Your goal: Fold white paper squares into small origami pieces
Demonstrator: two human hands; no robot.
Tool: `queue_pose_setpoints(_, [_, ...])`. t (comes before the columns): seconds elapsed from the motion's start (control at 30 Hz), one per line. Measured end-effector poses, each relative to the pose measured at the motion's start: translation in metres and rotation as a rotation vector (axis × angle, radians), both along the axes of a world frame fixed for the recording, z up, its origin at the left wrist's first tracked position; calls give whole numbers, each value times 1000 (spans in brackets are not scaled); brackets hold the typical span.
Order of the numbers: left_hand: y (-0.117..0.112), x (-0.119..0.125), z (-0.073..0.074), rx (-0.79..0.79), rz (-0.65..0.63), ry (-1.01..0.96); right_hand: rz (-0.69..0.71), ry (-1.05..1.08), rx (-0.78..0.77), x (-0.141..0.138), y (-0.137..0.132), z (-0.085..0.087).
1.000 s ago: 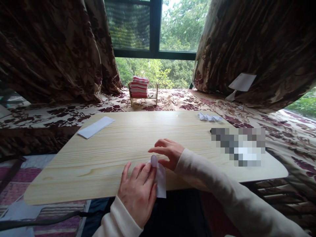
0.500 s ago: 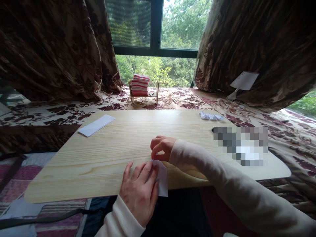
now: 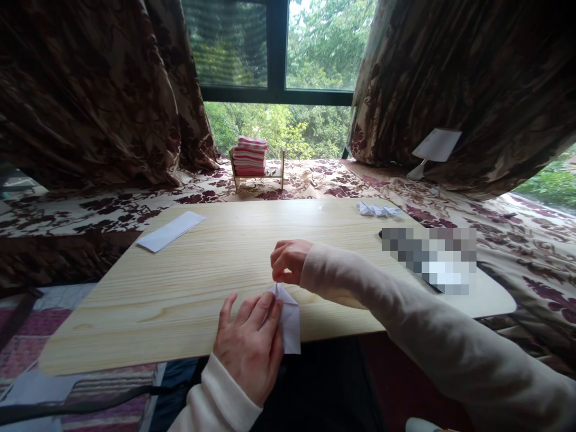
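Note:
A small white folded paper point(image 3: 289, 321) lies at the near edge of the light wooden table point(image 3: 189, 282), hanging slightly over it. My left hand point(image 3: 249, 345) lies flat on the paper's left part, fingers spread, holding it down. My right hand point(image 3: 290, 262) is curled, its fingertips pinched on the paper's pointed top corner.
A white paper strip point(image 3: 171, 231) lies at the table's far left. Small crumpled white papers point(image 3: 378, 210) sit at the far right, near a blurred patch. A wooden rack with striped cloth point(image 3: 252, 161) stands on the floral sill, between dark floral curtains.
My right hand went from open fingers above the paper to a pinch on its top corner. The paper's top now forms a folded point. My left hand stayed pressing.

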State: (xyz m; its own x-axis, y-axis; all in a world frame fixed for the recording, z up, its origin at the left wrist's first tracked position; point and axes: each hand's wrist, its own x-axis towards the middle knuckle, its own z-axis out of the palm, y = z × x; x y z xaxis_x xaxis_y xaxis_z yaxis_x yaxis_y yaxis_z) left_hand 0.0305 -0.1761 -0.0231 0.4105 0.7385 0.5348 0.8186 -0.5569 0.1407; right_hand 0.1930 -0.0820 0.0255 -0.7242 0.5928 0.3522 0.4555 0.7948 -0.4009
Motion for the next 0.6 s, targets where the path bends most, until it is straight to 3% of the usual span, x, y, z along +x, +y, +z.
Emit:
queue_pose_setpoints(0.17, [0, -1, -1, 4, -2, -10, -35, 146, 64, 12, 16, 19])
queue_pose_setpoints(0.23, [0, -1, -1, 7, 1, -27, 6, 48, 75, 17, 17, 19])
queue_pose_setpoints(0.37, [-1, 1, -3, 3, 22, -61, -27, -12, 65, 18, -7, -7])
queue_pose_setpoints(0.47, [-3, 2, -4, -7, 28, -87, -153, -26, 69, 10, -32, -30])
queue_pose_setpoints(0.6, [-3, -7, -1, -41, -14, -156, -218, -47, 117, 3, -44, -44])
